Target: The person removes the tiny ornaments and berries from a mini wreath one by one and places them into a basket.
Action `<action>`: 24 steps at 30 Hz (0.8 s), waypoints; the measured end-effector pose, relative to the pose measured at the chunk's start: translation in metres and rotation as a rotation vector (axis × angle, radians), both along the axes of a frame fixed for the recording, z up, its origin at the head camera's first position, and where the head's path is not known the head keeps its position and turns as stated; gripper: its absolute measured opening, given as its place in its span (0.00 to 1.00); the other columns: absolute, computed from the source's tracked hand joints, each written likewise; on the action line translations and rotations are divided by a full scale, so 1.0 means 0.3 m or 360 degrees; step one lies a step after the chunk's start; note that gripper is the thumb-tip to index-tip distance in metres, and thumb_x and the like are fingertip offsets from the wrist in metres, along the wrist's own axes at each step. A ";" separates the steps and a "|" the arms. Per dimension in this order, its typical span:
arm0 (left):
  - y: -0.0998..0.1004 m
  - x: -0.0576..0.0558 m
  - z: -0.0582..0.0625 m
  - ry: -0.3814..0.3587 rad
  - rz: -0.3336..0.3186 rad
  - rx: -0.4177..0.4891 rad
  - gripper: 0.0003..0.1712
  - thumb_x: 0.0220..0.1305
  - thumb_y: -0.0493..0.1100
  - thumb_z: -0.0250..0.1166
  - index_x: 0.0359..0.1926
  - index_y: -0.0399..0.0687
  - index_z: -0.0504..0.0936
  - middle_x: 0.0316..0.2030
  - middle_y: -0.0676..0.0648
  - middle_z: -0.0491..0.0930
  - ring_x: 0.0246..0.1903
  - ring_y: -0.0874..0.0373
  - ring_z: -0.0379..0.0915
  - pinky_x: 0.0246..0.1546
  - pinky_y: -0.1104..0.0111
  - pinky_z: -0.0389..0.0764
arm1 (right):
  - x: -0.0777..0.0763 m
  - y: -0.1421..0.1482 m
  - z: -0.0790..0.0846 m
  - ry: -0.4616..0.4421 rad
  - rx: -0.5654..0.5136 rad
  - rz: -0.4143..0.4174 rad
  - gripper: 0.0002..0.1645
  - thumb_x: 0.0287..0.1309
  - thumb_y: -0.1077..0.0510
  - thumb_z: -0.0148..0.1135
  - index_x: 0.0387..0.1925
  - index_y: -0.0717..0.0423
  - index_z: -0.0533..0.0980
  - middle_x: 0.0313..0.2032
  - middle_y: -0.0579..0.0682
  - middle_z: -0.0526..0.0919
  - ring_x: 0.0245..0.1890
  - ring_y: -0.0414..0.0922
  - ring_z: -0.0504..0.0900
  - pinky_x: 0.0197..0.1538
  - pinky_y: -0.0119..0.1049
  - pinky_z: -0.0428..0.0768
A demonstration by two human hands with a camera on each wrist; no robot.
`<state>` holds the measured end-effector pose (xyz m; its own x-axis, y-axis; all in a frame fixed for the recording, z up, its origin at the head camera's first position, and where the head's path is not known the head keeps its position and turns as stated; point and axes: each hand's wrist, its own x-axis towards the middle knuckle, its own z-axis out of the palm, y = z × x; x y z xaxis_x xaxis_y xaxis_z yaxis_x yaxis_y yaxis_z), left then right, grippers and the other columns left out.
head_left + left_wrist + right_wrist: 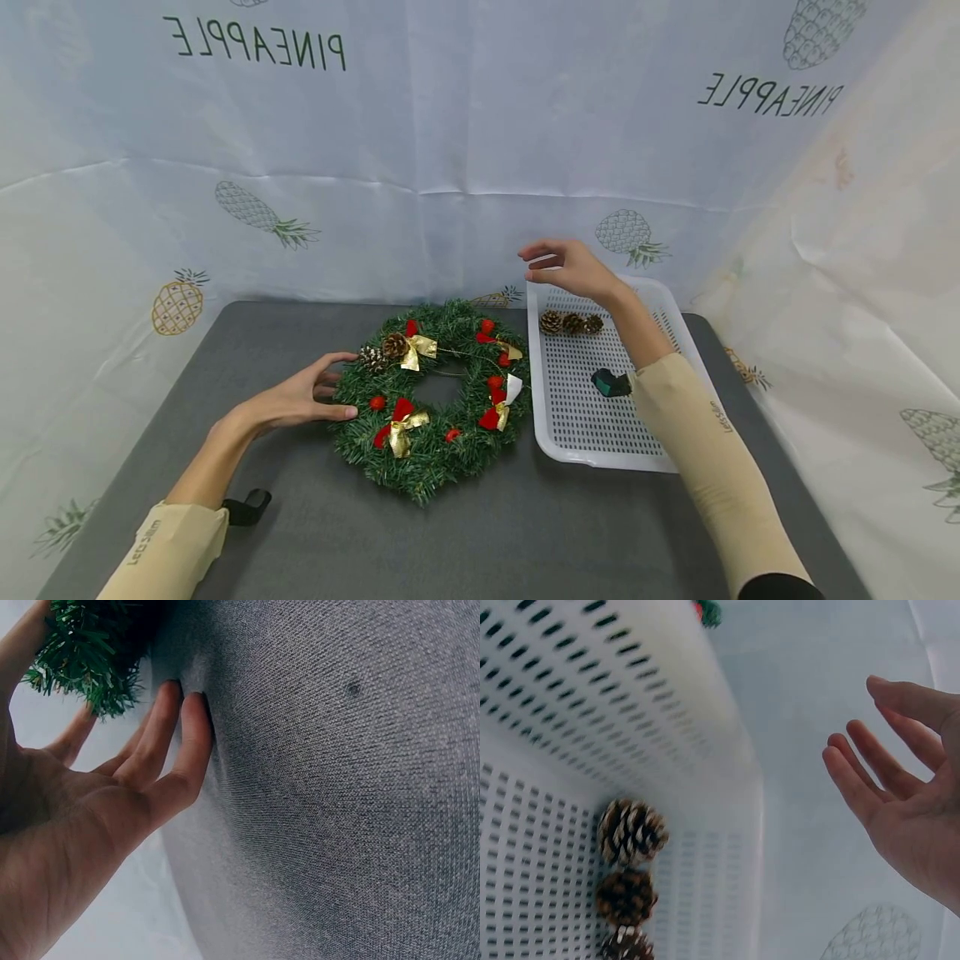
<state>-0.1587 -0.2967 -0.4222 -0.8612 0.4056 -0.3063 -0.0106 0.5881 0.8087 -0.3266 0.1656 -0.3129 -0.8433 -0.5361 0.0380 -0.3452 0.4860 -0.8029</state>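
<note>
A green wreath (420,475) lies on the grey table, decorated with red and gold bows, red berries and pine cones at its upper left. My left hand (300,396) rests at the wreath's left edge, thumb and fingers spread apart. In the left wrist view, that hand (97,787) has its fingertips down by the grey cloth, with the wreath's green tips (97,660) beside them. My right hand (566,267) hovers above the far left corner of a white basket (546,417), holding nothing. The right wrist view shows the same hand (907,780) with loosely bent fingers.
Three pine cones (572,323) sit in a row at the basket's far left, clearer in the right wrist view as brown cones (632,831). A dark object (611,383) shows beside the right sleeve, a black curved piece (249,507) beside the left. Pineapple-print sheeting (442,125) hangs behind.
</note>
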 end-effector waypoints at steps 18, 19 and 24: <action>-0.005 -0.006 -0.002 -0.0009 -0.0003 -0.0007 0.59 0.72 0.53 0.75 0.88 0.53 0.45 0.81 0.19 0.49 0.78 0.15 0.53 0.65 0.32 0.79 | 0.014 -0.189 0.047 0.0001 -0.0037 0.0237 0.28 0.73 0.63 0.68 0.71 0.61 0.77 0.73 0.67 0.77 0.70 0.60 0.82 0.70 0.56 0.83; -0.006 -0.006 -0.002 -0.0009 -0.0003 -0.0005 0.59 0.72 0.53 0.75 0.88 0.53 0.45 0.81 0.19 0.49 0.78 0.15 0.53 0.65 0.32 0.79 | 0.015 -0.199 0.048 0.0001 -0.0039 0.0251 0.28 0.73 0.63 0.68 0.71 0.61 0.77 0.72 0.67 0.78 0.69 0.60 0.82 0.69 0.55 0.83; -0.005 -0.003 0.000 -0.0006 -0.0003 -0.0002 0.58 0.72 0.53 0.75 0.88 0.53 0.46 0.81 0.19 0.49 0.78 0.15 0.53 0.65 0.32 0.79 | 0.012 -0.248 0.039 0.0005 -0.0032 0.0316 0.28 0.73 0.63 0.68 0.71 0.60 0.78 0.72 0.68 0.78 0.69 0.62 0.83 0.69 0.51 0.85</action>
